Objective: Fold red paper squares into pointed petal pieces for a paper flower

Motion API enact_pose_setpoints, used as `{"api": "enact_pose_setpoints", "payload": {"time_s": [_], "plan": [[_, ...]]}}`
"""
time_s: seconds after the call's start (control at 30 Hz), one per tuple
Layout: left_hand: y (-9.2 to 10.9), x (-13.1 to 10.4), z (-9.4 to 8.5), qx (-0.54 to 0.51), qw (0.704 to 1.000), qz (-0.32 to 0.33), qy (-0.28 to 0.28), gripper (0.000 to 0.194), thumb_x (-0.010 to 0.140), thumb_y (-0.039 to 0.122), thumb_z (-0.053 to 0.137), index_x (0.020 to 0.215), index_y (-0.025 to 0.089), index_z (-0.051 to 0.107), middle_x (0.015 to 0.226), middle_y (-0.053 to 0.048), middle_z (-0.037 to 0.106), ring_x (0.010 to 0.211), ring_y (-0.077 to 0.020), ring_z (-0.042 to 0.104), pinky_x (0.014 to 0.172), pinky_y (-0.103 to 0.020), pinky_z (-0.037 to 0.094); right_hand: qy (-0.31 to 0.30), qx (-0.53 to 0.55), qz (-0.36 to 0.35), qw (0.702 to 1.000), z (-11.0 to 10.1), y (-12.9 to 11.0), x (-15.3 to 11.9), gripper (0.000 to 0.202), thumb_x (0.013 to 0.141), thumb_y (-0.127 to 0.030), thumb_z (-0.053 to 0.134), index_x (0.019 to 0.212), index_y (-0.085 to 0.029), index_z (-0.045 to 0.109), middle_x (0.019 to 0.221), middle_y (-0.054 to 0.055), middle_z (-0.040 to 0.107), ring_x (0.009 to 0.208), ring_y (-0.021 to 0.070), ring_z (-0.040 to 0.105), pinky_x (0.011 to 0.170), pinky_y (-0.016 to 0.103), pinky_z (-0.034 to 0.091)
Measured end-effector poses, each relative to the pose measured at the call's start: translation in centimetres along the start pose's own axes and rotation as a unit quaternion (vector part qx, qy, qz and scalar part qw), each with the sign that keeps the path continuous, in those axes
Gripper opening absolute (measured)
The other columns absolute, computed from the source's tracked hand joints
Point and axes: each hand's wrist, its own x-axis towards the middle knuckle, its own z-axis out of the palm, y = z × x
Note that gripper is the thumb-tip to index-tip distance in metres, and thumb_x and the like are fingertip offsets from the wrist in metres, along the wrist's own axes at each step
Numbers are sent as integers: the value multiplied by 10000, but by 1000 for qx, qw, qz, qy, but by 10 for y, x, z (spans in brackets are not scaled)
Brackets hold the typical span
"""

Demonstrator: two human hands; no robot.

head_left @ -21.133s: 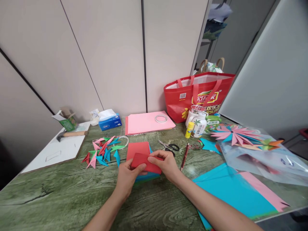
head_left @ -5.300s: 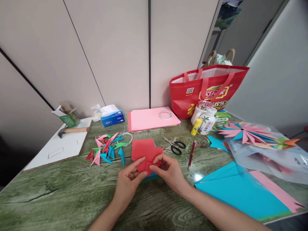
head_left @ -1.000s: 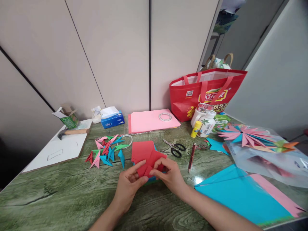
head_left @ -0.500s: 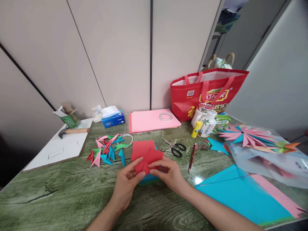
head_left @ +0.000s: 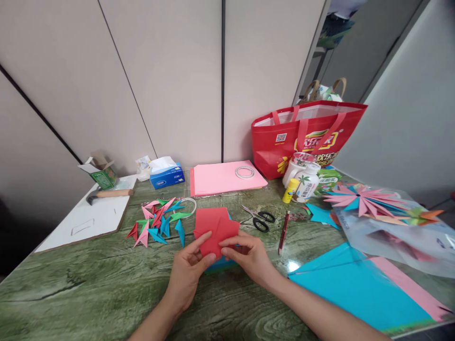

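Note:
A partly folded piece of red paper [head_left: 221, 233] is held up between both hands near the middle of the table. My left hand [head_left: 188, 267] pinches its lower left side between thumb and fingers. On the lower right edge, my right hand [head_left: 245, 251] grips it the same way. Behind and below it lies a stack of square paper, with a red sheet [head_left: 209, 217] on top and blue showing underneath. Several small folded paper pieces [head_left: 156, 222] in pink, red, green and blue lie to the left of the stack. Scissors [head_left: 259, 219] with black handles rest to its right.
A pen [head_left: 283, 232], a glue stick [head_left: 290, 190] and a white bottle [head_left: 308, 182] are on the right, before a red bag [head_left: 309, 137]. Blue paper [head_left: 355, 289] lies front right. Pink sheets [head_left: 216, 179], a tissue box [head_left: 167, 177] and a hammer [head_left: 110, 193] sit further back.
The red paper's right part has shifted slightly left and its lower folds look flatter. Both hands keep their grip in nearly the same place.

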Motion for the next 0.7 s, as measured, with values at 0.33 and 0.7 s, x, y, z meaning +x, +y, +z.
{"api": "enact_pose_setpoints", "payload": {"time_s": [0.33, 0.7], "plan": [[1, 0, 0, -34, 999, -12, -28, 553, 578, 190, 747, 1109, 167, 595, 1001, -62, 679, 914, -220, 616, 847, -347, 480, 5, 0, -5, 1000, -1, 0, 1, 147, 636, -332, 691, 701, -200, 703, 675, 17, 583, 529, 104, 534, 496, 225, 467], [-4, 1, -2, 50, 998, 30, -15, 524, 599, 242, 728, 1101, 163, 602, 1034, -66, 667, 951, -217, 590, 794, -275, 478, 15, -7, 0, 1000, 1, 2, 1, 135, 624, -325, 692, 668, -198, 700, 677, 19, 591, 552, 113, 539, 490, 220, 475]]}}
